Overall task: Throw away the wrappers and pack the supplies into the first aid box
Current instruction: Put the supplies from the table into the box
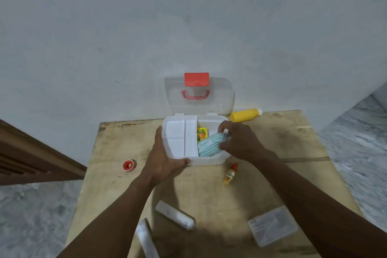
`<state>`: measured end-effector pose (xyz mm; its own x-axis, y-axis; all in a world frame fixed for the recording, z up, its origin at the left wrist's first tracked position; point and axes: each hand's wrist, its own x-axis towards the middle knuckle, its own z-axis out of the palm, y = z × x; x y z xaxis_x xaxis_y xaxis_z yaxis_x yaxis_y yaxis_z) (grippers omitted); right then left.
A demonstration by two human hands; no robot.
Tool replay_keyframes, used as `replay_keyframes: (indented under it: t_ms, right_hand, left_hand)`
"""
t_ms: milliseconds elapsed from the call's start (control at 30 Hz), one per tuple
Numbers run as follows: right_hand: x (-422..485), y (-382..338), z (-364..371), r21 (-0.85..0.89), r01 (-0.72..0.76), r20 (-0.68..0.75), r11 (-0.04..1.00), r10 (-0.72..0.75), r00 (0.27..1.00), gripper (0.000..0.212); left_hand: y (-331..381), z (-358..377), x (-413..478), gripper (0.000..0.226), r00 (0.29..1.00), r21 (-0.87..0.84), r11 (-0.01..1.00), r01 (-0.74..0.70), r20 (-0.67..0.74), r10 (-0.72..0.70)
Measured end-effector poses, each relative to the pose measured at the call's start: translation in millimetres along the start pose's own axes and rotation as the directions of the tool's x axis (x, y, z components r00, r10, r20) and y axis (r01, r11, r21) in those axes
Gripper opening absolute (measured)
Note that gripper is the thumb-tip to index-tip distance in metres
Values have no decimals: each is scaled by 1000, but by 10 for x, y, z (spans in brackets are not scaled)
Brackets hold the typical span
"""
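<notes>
Starting at the bottom of the frame and spotting two white wrapped rolls (174,214) on the wooden table (209,190): one with its long axis running upper left to lower right, the other (146,239) nearly up-and-down at the bottom edge. Over at lower right, catching a clear flat case (273,225) lying flat, blurred.

Moving up past a small dropper bottle (230,174) on its side, long axis almost vertical in the frame, red cap pointing away toward the box. Off to centre left, noting a red tape roll (129,165), well apart from everything.

Now the action! Clamping the near-left corner of the open first aid box (209,161) with the left hand (165,157), thumb along the front wall, fingers up the left side. Pinching a striped teal packet (209,146) with the right hand (240,142), fingers curled round its far end, down in the box's right compartment. Lying tilted, long axis lower left to upper right. Tucked just behind it, a yellow carton (202,133). Filling the left part, a white tray (181,138).

Further back, seeing the clear lid (222,98) standing against the wall (188,27), red latch (196,79) on top. Right of it, finding a yellow bottle (246,115) on its side, white cap pointing right.
</notes>
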<state>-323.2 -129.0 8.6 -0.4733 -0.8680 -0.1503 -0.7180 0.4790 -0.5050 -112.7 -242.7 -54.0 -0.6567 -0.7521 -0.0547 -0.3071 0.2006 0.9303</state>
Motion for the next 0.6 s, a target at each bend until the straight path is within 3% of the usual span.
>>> replay_keyframes:
  t_ms: [233,600]
  right_hand:
    - [146,-123,130,-75,-10,117,997,18,993,26]
    - [275,-143,323,63,-117,258,991,97,961,35]
  left_hand:
    - [-17,-10,49,102,999,6,999,-52,7,52]
    - [-34,-7,67,106,999,2,999,-41,11,41]
